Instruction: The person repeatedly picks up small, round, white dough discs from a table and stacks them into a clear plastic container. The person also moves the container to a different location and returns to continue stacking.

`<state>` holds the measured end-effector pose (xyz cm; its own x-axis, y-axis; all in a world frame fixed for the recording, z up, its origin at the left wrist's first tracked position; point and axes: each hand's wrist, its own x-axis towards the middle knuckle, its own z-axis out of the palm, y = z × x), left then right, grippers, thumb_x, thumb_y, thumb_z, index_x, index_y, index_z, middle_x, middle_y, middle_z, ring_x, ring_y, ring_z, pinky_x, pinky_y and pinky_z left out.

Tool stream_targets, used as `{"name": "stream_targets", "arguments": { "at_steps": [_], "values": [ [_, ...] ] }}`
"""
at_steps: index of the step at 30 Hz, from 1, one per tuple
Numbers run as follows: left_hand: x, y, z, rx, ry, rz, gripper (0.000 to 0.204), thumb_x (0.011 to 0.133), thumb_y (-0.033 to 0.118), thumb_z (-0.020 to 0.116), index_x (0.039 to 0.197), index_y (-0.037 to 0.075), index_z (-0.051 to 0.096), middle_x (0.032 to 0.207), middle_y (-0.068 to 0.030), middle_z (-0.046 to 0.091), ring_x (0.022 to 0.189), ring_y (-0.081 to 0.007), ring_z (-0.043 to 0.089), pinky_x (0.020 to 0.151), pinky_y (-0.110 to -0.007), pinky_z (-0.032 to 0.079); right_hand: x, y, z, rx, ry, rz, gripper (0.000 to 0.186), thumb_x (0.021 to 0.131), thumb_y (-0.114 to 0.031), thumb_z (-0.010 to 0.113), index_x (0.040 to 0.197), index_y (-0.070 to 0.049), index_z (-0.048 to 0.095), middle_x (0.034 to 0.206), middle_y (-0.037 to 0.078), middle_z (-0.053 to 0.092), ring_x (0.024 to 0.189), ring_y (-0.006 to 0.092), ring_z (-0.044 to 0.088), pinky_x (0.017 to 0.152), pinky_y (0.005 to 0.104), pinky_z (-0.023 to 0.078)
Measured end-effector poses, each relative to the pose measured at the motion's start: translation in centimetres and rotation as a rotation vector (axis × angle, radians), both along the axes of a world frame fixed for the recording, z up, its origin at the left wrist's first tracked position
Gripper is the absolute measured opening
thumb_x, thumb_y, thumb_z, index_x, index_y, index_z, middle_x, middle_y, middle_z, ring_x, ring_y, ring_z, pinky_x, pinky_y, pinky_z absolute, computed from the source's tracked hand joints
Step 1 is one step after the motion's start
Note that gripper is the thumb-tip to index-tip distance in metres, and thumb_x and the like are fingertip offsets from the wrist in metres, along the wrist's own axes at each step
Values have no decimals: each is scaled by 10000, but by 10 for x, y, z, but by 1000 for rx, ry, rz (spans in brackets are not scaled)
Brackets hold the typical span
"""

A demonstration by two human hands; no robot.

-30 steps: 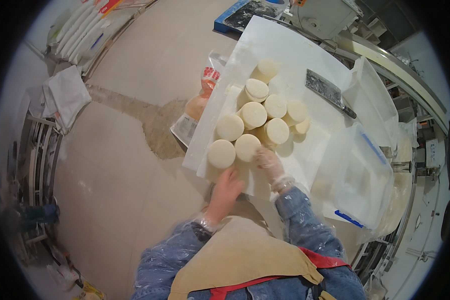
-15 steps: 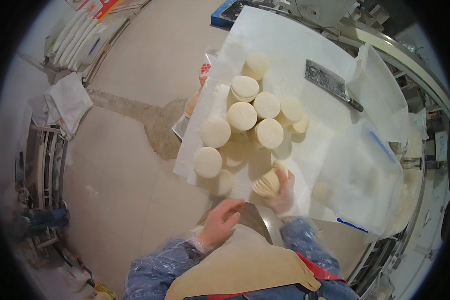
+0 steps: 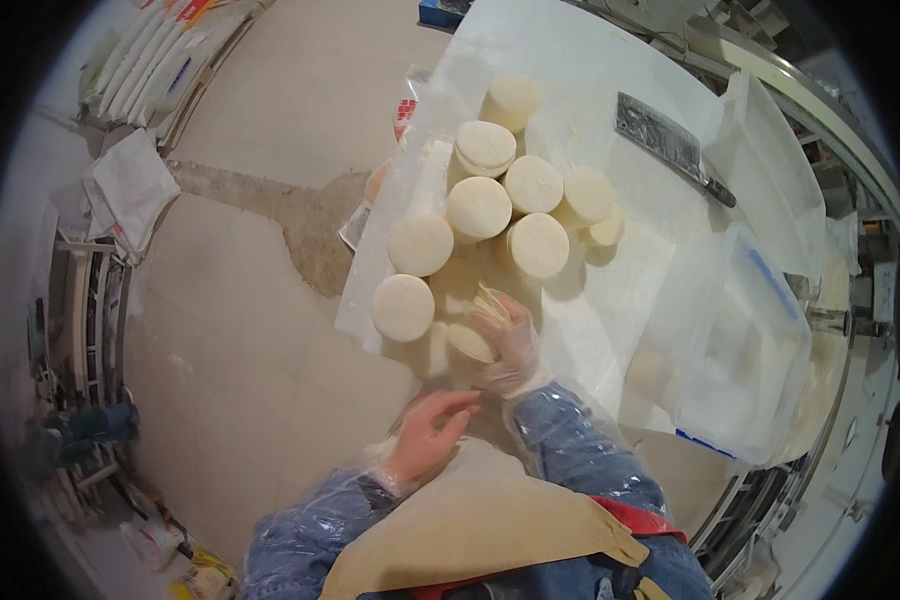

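Observation:
My right hand (image 3: pixel 505 340), in a clear glove, grips thin pale dough rounds (image 3: pixel 470 340) at the near part of the white board (image 3: pixel 590 340); they sit tilted and partly hidden by my fingers. My left hand (image 3: pixel 432 435) is just below the board's near edge, fingers loosely curved and apart, holding nothing. Several stacks of round dough wrappers (image 3: pixel 478 208) stand grouped on the board beyond my hands, with one stack (image 3: pixel 402 307) at the near left.
A cleaver (image 3: pixel 658 133) lies on the board's far right, beside translucent plastic containers (image 3: pixel 730 340) along the right. A plastic package (image 3: pixel 406 110) shows behind the board's left edge. White sacks (image 3: pixel 135 65), a cloth (image 3: pixel 130 190) and metal racks (image 3: pixel 100 330) are at the left.
A stack was taken from the near row into my right hand and pulled toward me; that hand has since moved up and left with it. My left hand has dropped back from the stacks.

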<state>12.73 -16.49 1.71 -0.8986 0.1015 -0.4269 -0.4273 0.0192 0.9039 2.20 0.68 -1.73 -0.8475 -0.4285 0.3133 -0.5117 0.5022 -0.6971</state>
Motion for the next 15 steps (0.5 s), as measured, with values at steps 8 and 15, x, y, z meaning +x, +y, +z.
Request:
{"name": "stream_targets", "arguments": {
  "at_steps": [8, 15],
  "values": [
    [0, -10, -4, -45, -93, 95, 218, 859, 58, 515, 1056, -4, 584, 928, -67, 625, 853, -124, 597, 788, -256, 454, 66, 75, -43, 73, -119, -257, 653, 529, -216, 791, 1123, -73, 560, 1207, 205, 418, 1038, 351, 480, 867, 404, 423],
    [-14, 2, -2, -10, -190, 102, 193, 847, 63, 528, 1014, 11, 610, 945, -68, 620, 861, -134, 609, 777, -264, 461, 30, 76, -14, 158, 193, -766, 554, 591, -99, 746, 1105, -72, 540, 1197, 194, 410, 1061, 345, 453, 885, 407, 409]
  ]
}}
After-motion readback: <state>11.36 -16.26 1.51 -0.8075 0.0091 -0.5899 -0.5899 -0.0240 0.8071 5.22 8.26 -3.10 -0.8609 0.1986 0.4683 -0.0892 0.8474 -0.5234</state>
